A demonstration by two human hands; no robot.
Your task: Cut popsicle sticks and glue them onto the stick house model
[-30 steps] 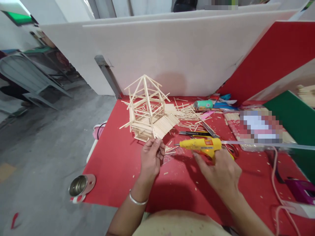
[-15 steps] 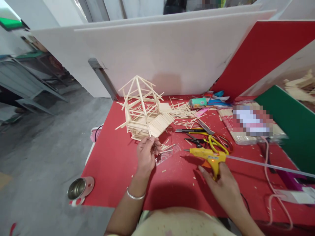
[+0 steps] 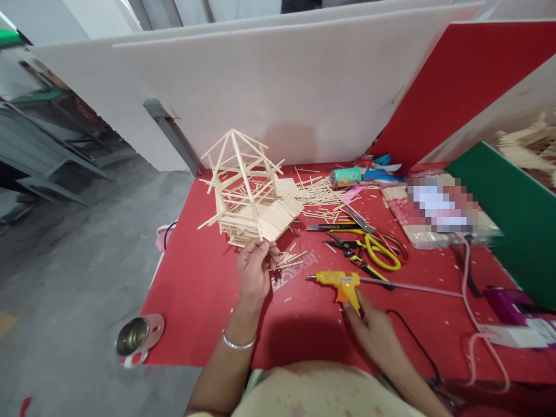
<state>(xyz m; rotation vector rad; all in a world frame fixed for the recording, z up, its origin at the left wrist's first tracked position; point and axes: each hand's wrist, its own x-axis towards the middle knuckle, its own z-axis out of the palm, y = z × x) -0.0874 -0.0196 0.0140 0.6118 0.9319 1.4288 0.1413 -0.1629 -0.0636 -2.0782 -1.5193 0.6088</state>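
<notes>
The stick model (image 3: 243,191), a small house frame of pale wooden sticks with a peaked roof, stands at the table's middle left. My left hand (image 3: 256,263) is closed in a pinch at the lower end of a long front roof stick (image 3: 244,174). Below and right of those fingers lie short stick pieces (image 3: 290,258) and a clear plastic ruler (image 3: 286,277). My right hand (image 3: 371,324) grips the yellow hot glue gun (image 3: 341,281) low on its handle. The gun's nozzle points left, and a long glue stick (image 3: 412,287) trails from its back.
Scissors (image 3: 382,253), pliers (image 3: 347,250) and a black cutter knife (image 3: 332,227) lie beyond the glue gun. Loose sticks (image 3: 321,194) and a green can (image 3: 345,176) are behind them. A metal mug (image 3: 139,339) sits at the near left corner. White boards (image 3: 278,87) stand along the back.
My right hand has brought the glue gun left and nearer the table. My left hand keeps its pinch at the model, and the whole view has shifted slightly.
</notes>
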